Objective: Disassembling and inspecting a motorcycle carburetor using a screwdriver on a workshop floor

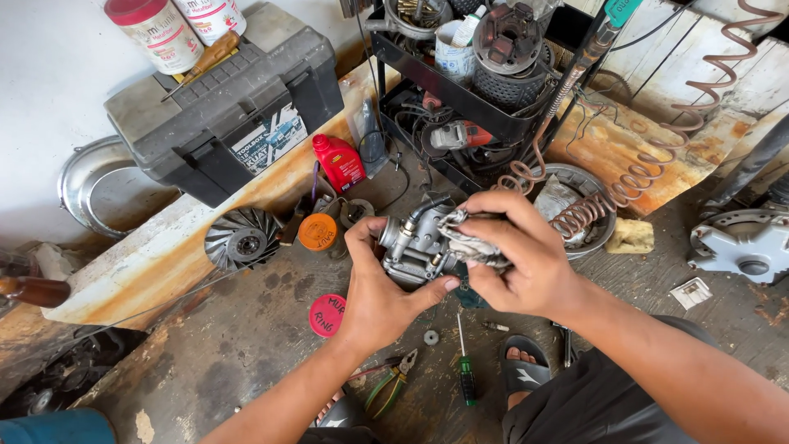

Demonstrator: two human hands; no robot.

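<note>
My left hand [380,288] grips a grey metal carburetor [412,244] from below and the left, thumb under its body. My right hand [514,251] presses a crumpled grey rag [470,244] against the carburetor's right side. Both hands hold it above the concrete floor, near the middle of the view. The carburetor's right half is hidden by the rag and fingers.
On the floor lie a green-handled screwdriver [466,374], green-handled pliers [392,385], a washer [431,337], a pink lid [328,314] and an orange-capped jar [317,233]. A grey toolbox [222,107], red oil bottle [339,162], fan wheel [242,239], black parts rack [460,90] and coiled air hose [625,185] surround them.
</note>
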